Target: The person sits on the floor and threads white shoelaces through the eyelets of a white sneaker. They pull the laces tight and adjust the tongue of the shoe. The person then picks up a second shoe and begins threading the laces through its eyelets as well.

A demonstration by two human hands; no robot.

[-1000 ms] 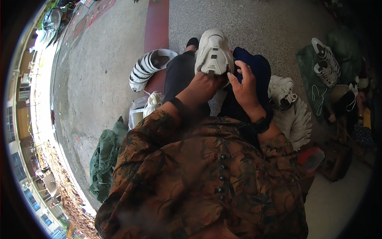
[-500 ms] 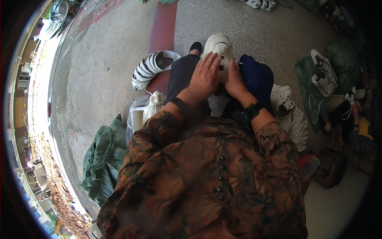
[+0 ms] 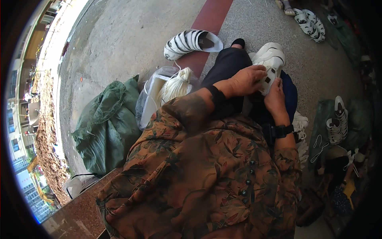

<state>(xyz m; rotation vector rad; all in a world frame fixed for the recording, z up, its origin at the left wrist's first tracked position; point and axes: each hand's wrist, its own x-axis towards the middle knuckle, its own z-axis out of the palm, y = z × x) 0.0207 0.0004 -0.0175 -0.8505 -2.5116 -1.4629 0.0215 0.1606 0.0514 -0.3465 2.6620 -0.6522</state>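
Observation:
A white shoe upper (image 3: pixel 270 55) with a mesh tongue and a dark label rests over my knees, its toe pointing away. My left hand (image 3: pixel 247 80) is at its left edge, fingers bent and pinched against it. On the other side my right hand (image 3: pixel 275 97) grips the near right edge, thumb on top, the other fingers mostly hidden beneath. Left of my leg a bundle of white laces (image 3: pixel 175 85) lies by a white box (image 3: pixel 153 95) in clear plastic. Beyond it is a curved row of nested white uppers (image 3: pixel 185 44).
A stuffed green sack (image 3: pixel 111 123) stands at my left. White shoes (image 3: pixel 337 125) lie on green cloth (image 3: pixel 356 119) at the right, near another person (image 3: pixel 338 171). More white uppers (image 3: pixel 310 24) are at the far right. White pieces (image 3: pixel 300 127) sit beside my right forearm.
The view has swung left, so things appear shifted right. My left hand, flat on top of the upper before, is now at its left edge with fingers bent. The upper is tilted.

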